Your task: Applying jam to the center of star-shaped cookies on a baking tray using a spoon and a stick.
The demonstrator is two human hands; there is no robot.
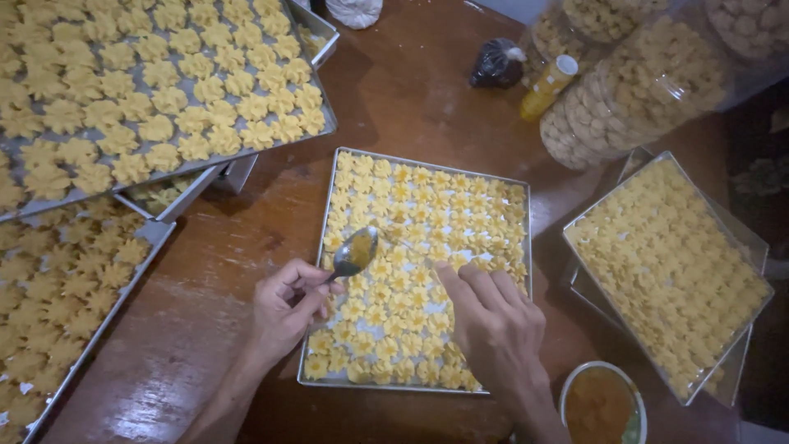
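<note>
Head view shows your left hand (283, 316) closed around the handle of a metal spoon (354, 252), its bowl hovering over the left part of the middle baking tray (329, 210) of pale yellow flower-shaped cookies (427, 214). Your right hand (493, 329) holds nothing; its fingers (464, 284) are stretched out together, tips resting on cookies near the tray's centre. That tray sits on the brown wooden worktop (246, 247). More filled trays (164, 107) lie to the left and right, clear jars of cookies (633, 99) stand at the far right, and a small bowl of orange liquid (602, 404) sits beside your right wrist.
</note>
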